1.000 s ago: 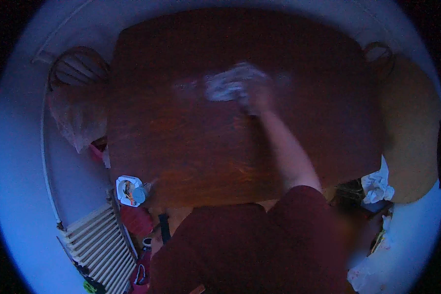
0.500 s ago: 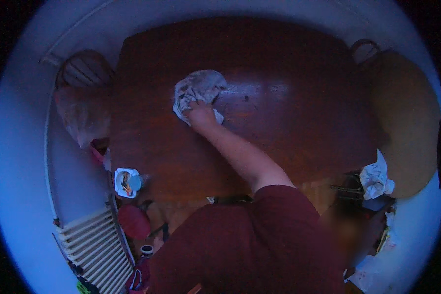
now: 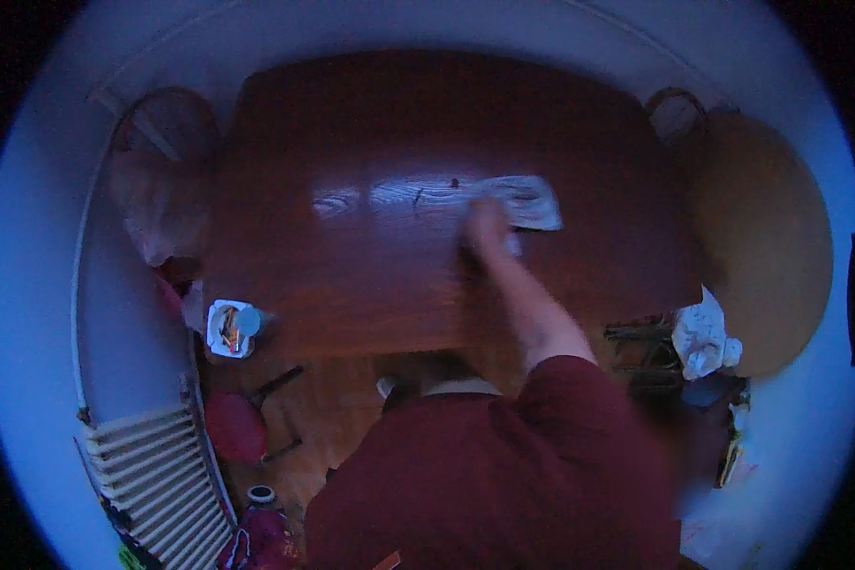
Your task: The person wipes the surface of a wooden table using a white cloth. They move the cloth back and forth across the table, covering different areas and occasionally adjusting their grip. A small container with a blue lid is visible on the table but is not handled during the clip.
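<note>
Shirt (image 3: pixel 503 475), dark red, across the lower edge. At lower left, a pale ribbed radiator (image 3: pixel 152 475), and just beside it a round red seat (image 3: pixel 235 427) above brown floor (image 3: pixel 337 408). On the near left corner of a dark wooden table (image 3: pixel 351 285), a white squarish dish (image 3: pixel 218 328) with thin orange-brown bits inside and a round pale blue piece (image 3: pixel 248 321) at its right side. Off the near right corner, a crumpled white bundle (image 3: pixel 701 337) beside a tan rounded panel (image 3: pixel 769 247). Over the table, a bare forearm (image 3: pixel 539 309), ending in the right hand (image 3: pixel 487 225), on the left end of a pale cloth (image 3: pixel 530 201); too blurred for telling a grip from a mere press. Left hand out of view, so cannot tell its state. Cloth spread fairly flat, right of the tabletop's middle. Leftward, a whitish sheen (image 3: pixel 399 193) and a small dark speck (image 3: pixel 455 182). Farther, rounded chair backs at left (image 3: pixel 169 95) and right (image 3: pixel 676 93). Beyond, bluish wall (image 3: pixel 446 28).
</note>
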`<state>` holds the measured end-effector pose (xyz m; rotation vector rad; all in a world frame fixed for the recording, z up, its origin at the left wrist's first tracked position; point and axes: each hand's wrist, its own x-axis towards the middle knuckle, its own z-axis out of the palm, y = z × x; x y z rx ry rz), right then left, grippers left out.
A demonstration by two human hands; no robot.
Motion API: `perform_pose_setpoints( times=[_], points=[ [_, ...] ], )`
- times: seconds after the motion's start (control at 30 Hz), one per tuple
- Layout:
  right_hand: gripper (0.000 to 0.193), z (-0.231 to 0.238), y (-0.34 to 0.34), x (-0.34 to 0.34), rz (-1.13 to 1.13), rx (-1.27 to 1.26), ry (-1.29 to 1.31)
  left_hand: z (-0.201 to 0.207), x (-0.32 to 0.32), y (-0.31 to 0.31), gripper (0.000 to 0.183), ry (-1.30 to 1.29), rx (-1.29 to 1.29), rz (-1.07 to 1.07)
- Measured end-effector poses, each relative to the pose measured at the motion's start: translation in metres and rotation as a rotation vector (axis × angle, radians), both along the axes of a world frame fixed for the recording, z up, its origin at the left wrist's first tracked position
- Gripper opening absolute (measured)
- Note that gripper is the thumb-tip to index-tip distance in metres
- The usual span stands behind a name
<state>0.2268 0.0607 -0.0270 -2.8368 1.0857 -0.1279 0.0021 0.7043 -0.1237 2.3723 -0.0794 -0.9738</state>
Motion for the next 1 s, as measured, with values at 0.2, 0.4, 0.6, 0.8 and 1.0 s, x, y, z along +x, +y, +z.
perform_pose_setpoints(
  times=[0.2, 0.4, 0.6, 0.8, 1.0],
  points=[
    [0.02, 0.017, 0.167, 0.046, 0.764, 0.092, -0.067, 0.019, 0.015, -0.037, 0.022, -0.089, -0.091, 0.052],
    [0.029, 0.0, 0.009, 0.002, 0.575, 0.171, -0.079, 0.091, 0.048, -0.167, 0.018, -0.271, -0.327, 0.267],
    [0.042, -0.019, -0.305, -0.167, -0.243, 0.11, -0.207, 0.162, 0.086, -0.349, 0.017, -0.491, -0.36, 0.251],
    [0.026, -0.006, -0.34, -0.183, -0.318, 0.025, -0.218, 0.154, 0.098, -0.452, 0.026, -0.682, -0.325, -0.001],
    [0.029, 0.016, -0.171, -0.12, 0.569, 0.24, -0.187, 0.147, 0.117, -0.527, 0.037, -0.772, -0.062, -0.233]
  ],
)
